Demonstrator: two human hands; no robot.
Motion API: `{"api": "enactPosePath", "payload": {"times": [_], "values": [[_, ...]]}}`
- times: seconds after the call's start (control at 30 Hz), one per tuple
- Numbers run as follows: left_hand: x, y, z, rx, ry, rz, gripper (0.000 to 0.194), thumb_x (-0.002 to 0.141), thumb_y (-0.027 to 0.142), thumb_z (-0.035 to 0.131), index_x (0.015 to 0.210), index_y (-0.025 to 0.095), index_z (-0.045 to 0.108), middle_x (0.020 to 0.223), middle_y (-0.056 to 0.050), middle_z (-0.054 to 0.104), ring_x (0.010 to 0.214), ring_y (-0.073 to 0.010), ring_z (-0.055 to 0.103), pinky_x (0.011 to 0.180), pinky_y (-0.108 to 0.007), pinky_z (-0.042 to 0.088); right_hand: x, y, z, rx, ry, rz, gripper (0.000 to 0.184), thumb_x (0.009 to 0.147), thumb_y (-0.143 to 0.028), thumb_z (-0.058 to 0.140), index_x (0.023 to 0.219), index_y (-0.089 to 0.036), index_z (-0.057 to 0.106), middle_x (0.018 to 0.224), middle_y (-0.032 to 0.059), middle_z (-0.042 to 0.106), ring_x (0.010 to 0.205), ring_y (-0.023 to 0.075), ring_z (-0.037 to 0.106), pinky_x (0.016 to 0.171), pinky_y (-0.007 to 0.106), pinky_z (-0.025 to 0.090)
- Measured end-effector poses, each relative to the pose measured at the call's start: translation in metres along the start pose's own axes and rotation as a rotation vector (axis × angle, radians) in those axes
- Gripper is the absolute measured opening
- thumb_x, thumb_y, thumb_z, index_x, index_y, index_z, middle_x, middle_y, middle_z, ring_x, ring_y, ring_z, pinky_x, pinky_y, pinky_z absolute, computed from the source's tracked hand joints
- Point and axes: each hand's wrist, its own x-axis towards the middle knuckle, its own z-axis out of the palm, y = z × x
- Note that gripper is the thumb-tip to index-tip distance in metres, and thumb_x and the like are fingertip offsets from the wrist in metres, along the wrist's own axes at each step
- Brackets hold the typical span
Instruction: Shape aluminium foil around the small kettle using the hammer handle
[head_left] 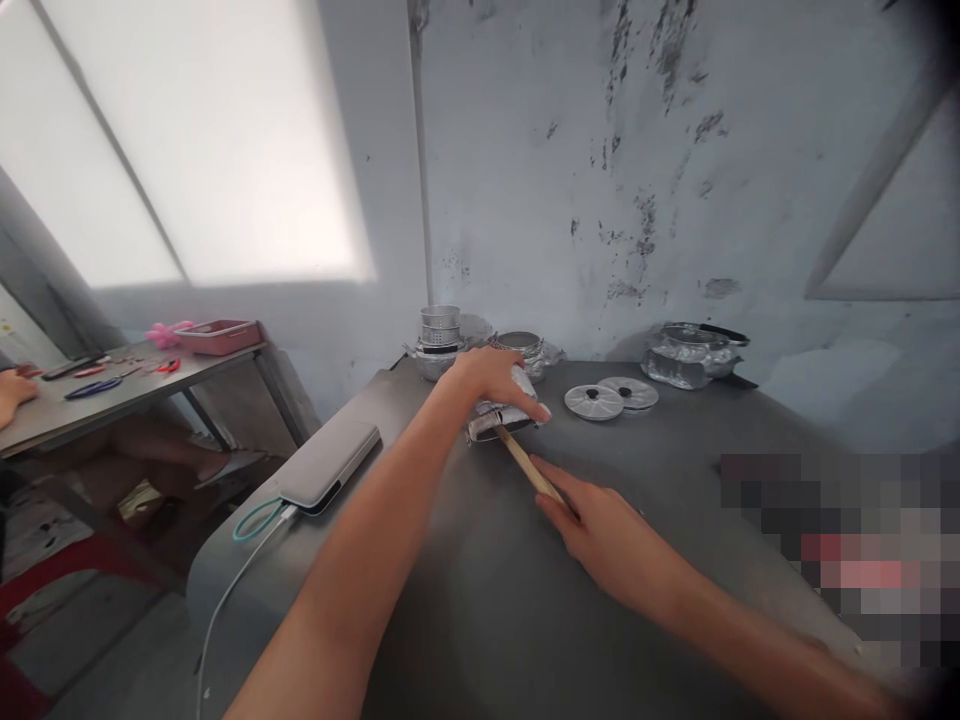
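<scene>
My left hand (491,375) is closed around a small silvery pot (487,427), tilted on its side and seemingly wrapped in foil. Part of the pot is hidden behind the fingers. A light wooden stick (529,466) is gripped in my right hand (600,525). Its far end meets the pot's rim; whether it is joined to the pot or only touches it, I cannot tell. Just beyond my left hand stands another foil-like pot (521,345). Two round silvery lids (594,402) with dark knobs lie to the right, one overlapping the other.
Small stacked steamer pots (440,330) stand at the table's back left. A foil-covered pan (686,355) with a black handle is at back right. A power bank (330,465) with a cable lies left. Another person's hand (15,390) rests at a side table holding a pink basket (221,338).
</scene>
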Motion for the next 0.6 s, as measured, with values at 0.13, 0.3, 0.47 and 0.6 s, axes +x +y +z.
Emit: {"api": "enactPosePath", "payload": {"times": [0.13, 0.3, 0.47, 0.6], "values": [[0.0013, -0.0012, 0.0007, 0.001, -0.007, -0.002, 0.105, 0.045, 0.087, 0.060, 0.133, 0.032, 0.044, 0.134, -0.006, 0.051, 0.114, -0.0374, 0.050, 0.087, -0.044, 0.045, -0.0013, 0.0000, 0.0001, -0.058, 0.042, 0.025, 0.046, 0.094, -0.038, 0.031, 0.138, -0.032, 0.042, 0.063, -0.0025, 0.062, 0.053, 0.0168, 0.055, 0.052, 0.026, 0.038], [0.0024, -0.0014, 0.0008, -0.005, -0.009, 0.008, 0.106, 0.044, 0.087, 0.059, 0.133, 0.032, 0.044, 0.134, -0.006, 0.051, 0.113, -0.0369, 0.051, 0.085, -0.044, 0.047, -0.0033, 0.0028, -0.0002, -0.066, -0.005, -0.034, 0.045, 0.092, -0.034, 0.035, 0.137, -0.037, 0.043, 0.086, 0.0008, 0.070, 0.073, 0.0201, 0.065, 0.065, 0.027, 0.044], [0.0005, -0.0010, -0.0005, -0.012, -0.021, 0.001, 0.105, 0.045, 0.086, 0.060, 0.134, 0.033, 0.042, 0.134, -0.005, 0.051, 0.113, -0.0368, 0.051, 0.086, -0.044, 0.046, -0.0043, 0.0011, 0.0007, -0.055, 0.001, -0.015, 0.044, 0.094, -0.036, 0.033, 0.137, -0.040, 0.041, 0.080, -0.0017, 0.068, 0.069, 0.0189, 0.063, 0.063, 0.028, 0.044], [-0.0009, -0.0037, -0.0015, -0.023, -0.036, 0.018, 0.106, 0.046, 0.086, 0.060, 0.135, 0.032, 0.041, 0.137, -0.005, 0.048, 0.116, -0.0368, 0.049, 0.088, -0.043, 0.044, -0.0023, 0.0016, 0.0038, -0.061, 0.014, 0.007, 0.045, 0.095, -0.038, 0.029, 0.140, -0.038, 0.036, 0.065, -0.0036, 0.062, 0.056, 0.0176, 0.057, 0.056, 0.027, 0.041]]}}
